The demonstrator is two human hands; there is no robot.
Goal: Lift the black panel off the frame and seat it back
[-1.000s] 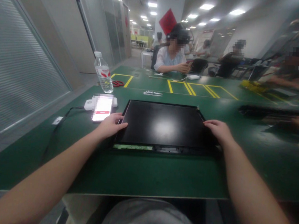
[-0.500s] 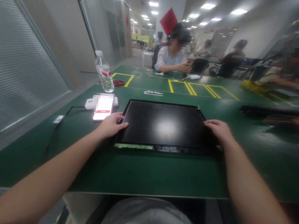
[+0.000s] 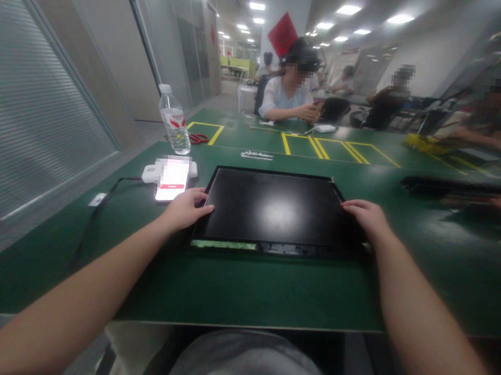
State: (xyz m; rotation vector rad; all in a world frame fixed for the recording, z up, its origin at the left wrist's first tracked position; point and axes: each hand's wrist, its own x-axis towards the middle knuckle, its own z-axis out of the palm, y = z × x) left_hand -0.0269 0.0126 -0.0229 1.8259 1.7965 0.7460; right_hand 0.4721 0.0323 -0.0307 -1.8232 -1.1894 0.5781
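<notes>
We grasped the black panel (image 3: 270, 206) by its sides, left hand (image 3: 187, 208) at its left rim, right hand (image 3: 368, 220) at its right, near the middle of the tabletop's (image 3: 250, 297) front edge.

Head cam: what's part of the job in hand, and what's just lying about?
In the job:
- black display panel, flat on the green table
- left hand and right hand, at its opposite side edges

Apparently just lying about:
- water bottle, capped
- lit smartphone
- red-handled scissors
- small white pieces, too blurred to identify
</notes>
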